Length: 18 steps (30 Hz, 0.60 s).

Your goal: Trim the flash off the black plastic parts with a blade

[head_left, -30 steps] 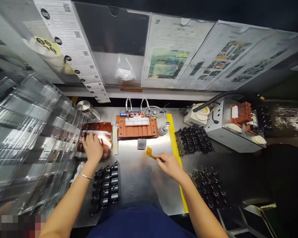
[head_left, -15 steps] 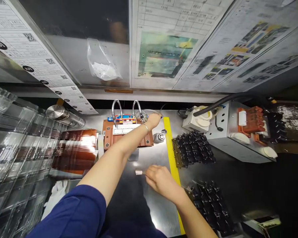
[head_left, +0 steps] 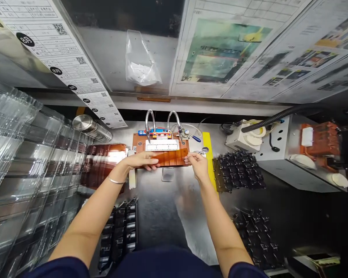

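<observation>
The left hand point(head_left: 139, 160) hides 1 end of the amber film point(head_left: 170, 157).

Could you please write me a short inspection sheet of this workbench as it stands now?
Surface: stainless steel bench with a yellow tape strip.
Job's things: amber film strip above a copper-coloured fixture plate.
Clutter: stacked clear plastic trays; black parts racks.
Hands: left hand and right hand hold the strip's ends.
Cables: black corrugated conduit above a metal electrical box.
Surroundings: printed sheets and a plastic bag hang behind.
</observation>
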Tool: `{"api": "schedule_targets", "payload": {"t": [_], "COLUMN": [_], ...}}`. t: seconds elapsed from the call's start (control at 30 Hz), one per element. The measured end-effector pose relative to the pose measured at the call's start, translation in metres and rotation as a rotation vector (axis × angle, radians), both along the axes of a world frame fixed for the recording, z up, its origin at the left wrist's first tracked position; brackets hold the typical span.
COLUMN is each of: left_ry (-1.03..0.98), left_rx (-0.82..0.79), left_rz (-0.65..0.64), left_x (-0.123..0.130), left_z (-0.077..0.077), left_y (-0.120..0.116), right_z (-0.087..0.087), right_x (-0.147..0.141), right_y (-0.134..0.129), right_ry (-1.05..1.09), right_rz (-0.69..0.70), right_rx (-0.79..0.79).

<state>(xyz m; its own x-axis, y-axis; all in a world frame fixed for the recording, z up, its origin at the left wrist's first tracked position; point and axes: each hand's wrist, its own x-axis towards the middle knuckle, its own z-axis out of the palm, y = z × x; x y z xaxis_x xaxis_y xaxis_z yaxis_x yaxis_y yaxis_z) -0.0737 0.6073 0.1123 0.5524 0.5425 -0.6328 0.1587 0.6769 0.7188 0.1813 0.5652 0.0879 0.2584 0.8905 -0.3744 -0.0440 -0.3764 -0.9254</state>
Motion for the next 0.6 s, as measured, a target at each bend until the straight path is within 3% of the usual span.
{"api": "schedule_targets", "payload": {"t": [0.1, 0.17, 0.33, 0.6], "left_ry": [0.171, 0.247, 0.317, 0.365], "left_rx": [-0.075, -0.073, -0.079, -0.071], "left_rz": [0.407, 0.569, 0.675, 0.712], "left_x": [-0.021, -0.019, -0.008, -0.008], "left_z": [-0.015, -0.023, -0.037, -0.049], "left_y": [-0.012, -0.012, 0.003, 0.014], "right_z": [-0.025, -0.034, -0.041, -0.042], "right_x": [-0.019, -0.027, -0.028, -0.029], "right_y": [0.008, 0.012, 0.030, 0.042], "right_ry": [0.084, 0.087, 0.056, 0.040], "right_rz": [-0.083, -0.074, -0.060, -0.067], "right_rx": [-0.102, -0.137, -0.222, -0.269]}}
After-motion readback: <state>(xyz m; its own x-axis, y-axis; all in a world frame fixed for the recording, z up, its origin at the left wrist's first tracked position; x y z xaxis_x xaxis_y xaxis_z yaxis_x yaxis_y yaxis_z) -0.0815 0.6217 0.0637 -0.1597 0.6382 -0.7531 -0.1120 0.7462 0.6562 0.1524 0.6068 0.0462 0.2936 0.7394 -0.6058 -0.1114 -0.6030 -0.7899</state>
